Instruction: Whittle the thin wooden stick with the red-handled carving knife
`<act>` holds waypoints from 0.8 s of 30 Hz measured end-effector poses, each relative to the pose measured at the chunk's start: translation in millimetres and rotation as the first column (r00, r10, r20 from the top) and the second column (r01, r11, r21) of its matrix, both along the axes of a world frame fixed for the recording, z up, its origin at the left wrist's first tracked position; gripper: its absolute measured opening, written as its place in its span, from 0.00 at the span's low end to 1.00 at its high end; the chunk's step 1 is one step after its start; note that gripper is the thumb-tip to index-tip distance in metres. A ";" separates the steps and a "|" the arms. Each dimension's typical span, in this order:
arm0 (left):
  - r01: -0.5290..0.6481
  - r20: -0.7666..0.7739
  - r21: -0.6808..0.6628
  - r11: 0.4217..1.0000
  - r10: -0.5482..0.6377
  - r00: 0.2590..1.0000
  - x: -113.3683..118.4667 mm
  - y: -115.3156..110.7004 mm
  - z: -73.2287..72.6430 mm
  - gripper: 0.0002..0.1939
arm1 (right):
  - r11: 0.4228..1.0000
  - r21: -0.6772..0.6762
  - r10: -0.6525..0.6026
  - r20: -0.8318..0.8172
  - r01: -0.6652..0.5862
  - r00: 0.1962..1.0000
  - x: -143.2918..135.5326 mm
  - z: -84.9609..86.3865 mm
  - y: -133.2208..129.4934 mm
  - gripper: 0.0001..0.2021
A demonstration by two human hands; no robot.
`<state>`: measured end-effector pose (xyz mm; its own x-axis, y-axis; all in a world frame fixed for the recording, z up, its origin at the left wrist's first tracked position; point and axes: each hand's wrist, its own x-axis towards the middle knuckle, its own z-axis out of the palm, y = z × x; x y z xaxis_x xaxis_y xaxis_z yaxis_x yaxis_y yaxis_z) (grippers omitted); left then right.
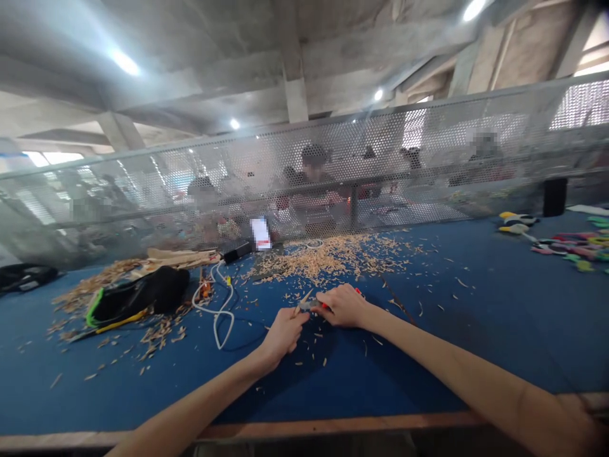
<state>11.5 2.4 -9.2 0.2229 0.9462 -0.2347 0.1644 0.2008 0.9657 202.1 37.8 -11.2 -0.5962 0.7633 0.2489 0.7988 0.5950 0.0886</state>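
Observation:
In front of me, low over the blue work surface, my left hand is closed around a small pale wooden stick, whose tip sticks up past the fingers. Close by on the right, my right hand grips a knife with red on its handle; its grey blade reaches left and meets the stick. Most of the handle is hidden inside my fingers. Thin wood shavings lie heaped just beyond both hands, and loose curls are scattered beneath them.
A black pouch with green trim, a yellow-handled tool and a looped white cable lie left. A lit phone leans against the perforated metal screen; people sit beyond it. Colourful items lie far right.

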 end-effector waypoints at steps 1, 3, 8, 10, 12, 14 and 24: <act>-0.002 -0.003 0.002 1.000 0.002 1.000 -0.7 0.0 -1.0 0.23 | 1.000 -0.006 -0.007 0.001 0.007 1.000 -0.3 0.1 0.7 0.23; -0.020 -0.014 0.008 1.000 0.020 1.000 -3.3 -1.2 -3.6 0.23 | 0.996 -0.024 -0.090 -0.024 0.090 0.996 4.3 0.2 5.6 0.24; -0.078 0.015 0.050 0.996 0.077 0.997 -13.7 -4.9 -9.4 0.27 | 0.898 -0.045 -0.440 -0.120 0.438 0.890 41.8 -1.5 25.9 0.26; -0.067 0.039 0.037 0.997 0.066 0.997 -15.9 -4.3 -8.9 0.29 | 0.890 -0.027 -0.455 -0.136 0.456 0.880 52.5 -3.3 29.7 0.27; -0.031 0.064 0.026 0.999 0.029 0.998 -16.6 -3.4 -7.3 0.31 | 0.889 -0.028 -0.456 -0.139 0.457 0.879 55.0 -5.4 30.9 0.27; 0.000 0.093 0.034 0.999 -0.003 0.996 -17.1 -3.1 -6.1 0.31 | 0.891 -0.028 -0.452 -0.146 0.453 0.880 51.7 -6.7 31.2 0.26; 0.106 0.141 0.043 0.994 -0.111 0.984 7.1 20.3 -1.7 0.19 | 0.993 -0.016 -0.116 -0.375 0.119 0.920 23.8 3.4 4.5 0.20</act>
